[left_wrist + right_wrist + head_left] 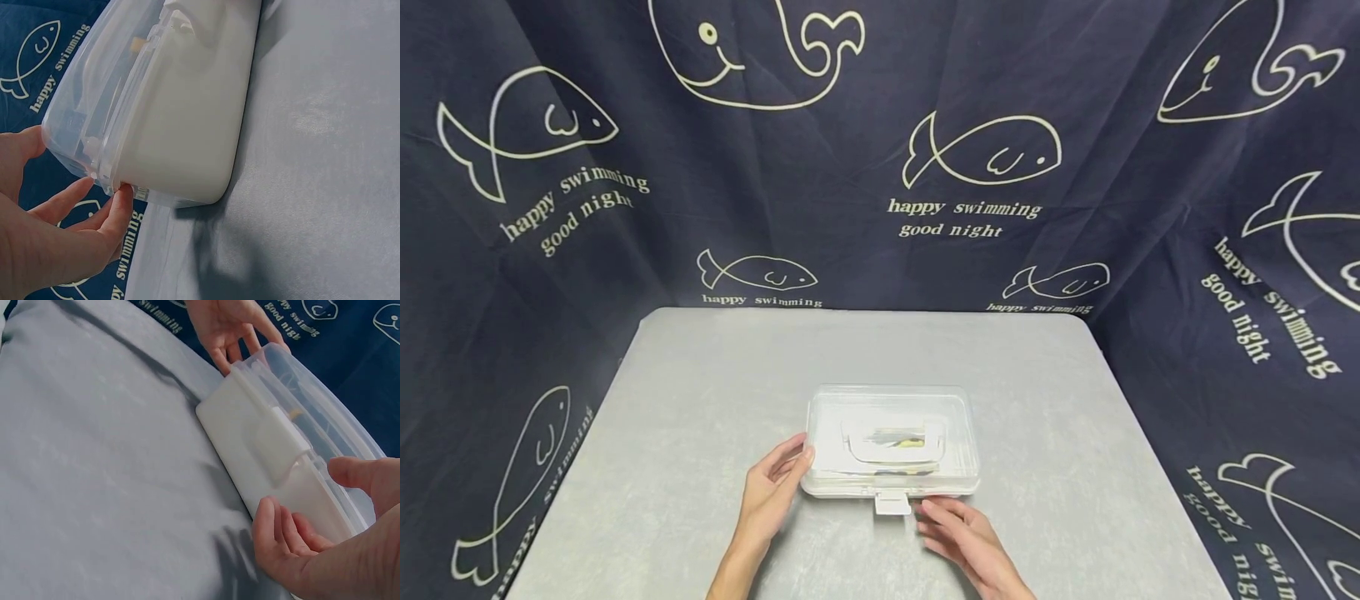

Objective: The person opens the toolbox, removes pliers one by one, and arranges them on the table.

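A plastic storage box (892, 450) with a clear lid and a white base stands on the table. Its lid has a folded-down handle (895, 458), and a white latch (892, 502) sticks out at the front. Through the lid, several small items show, some yellow and dark, too blurred to name. My left hand (772, 483) holds the box's left end, thumb on the clear lid (75, 125) and fingertips at the rim. Just right of the latch is my right hand (958, 533), fingers loosely bent before the white base (231, 419), thumb by the lid's edge, holding nothing.
The grey table (715, 375) extends around the box on all sides. Dark blue curtains (865, 167) printed with fish and lettering hang behind the table and along both sides.
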`<state>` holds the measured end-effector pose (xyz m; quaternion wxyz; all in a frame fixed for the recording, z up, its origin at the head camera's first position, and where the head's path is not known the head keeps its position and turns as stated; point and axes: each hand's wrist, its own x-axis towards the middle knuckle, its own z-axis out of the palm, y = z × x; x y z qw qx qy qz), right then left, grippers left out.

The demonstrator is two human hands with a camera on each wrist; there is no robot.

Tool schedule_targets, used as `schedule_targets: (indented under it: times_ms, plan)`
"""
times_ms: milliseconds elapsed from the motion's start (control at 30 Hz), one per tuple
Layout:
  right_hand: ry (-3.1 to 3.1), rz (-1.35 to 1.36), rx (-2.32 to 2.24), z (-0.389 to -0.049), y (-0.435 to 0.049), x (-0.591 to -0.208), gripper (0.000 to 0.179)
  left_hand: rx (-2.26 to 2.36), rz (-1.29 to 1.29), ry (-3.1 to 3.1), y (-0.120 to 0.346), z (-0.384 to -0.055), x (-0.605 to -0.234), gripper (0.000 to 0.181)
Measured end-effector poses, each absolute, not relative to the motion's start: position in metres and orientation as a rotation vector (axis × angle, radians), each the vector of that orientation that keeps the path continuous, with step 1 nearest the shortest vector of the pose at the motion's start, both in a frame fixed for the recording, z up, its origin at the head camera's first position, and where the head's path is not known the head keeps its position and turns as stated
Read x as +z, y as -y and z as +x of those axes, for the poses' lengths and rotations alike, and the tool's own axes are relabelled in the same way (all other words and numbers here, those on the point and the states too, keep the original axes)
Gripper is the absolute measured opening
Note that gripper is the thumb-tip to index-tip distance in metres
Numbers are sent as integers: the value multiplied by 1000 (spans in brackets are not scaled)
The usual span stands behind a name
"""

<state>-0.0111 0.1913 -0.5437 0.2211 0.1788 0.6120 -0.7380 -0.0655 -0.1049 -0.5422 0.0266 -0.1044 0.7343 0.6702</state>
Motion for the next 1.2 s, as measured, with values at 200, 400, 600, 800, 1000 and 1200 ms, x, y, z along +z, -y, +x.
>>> schedule_targets:
  times_ms: [200, 400, 600, 800, 1000, 1200]
  plan:
    - [-1864, 524, -1990, -10, -198, -543, 52, 2060, -336, -2276, 104, -66, -542, 60]
    - [-1984, 563, -1946, -10, -204, -542, 46, 2067, -335, -2264, 105, -65, -542, 61]
    - [-2082, 706, -1890, -13, -214, -541, 42, 2078, -328, -2256, 104, -64, -541, 60]
    - [-2158, 723, -1900, -14, -224, -536, 57, 2077, -311, -2250, 104, -63, -539, 61]
    - [-2226, 659, -1892, -19, -227, -529, 74, 2051, -356, -2248, 104, -63, -540, 65]
    - [-2231, 657, -1922, -24, -225, -527, 81, 2040, -350, -2241, 105, -62, -542, 67]
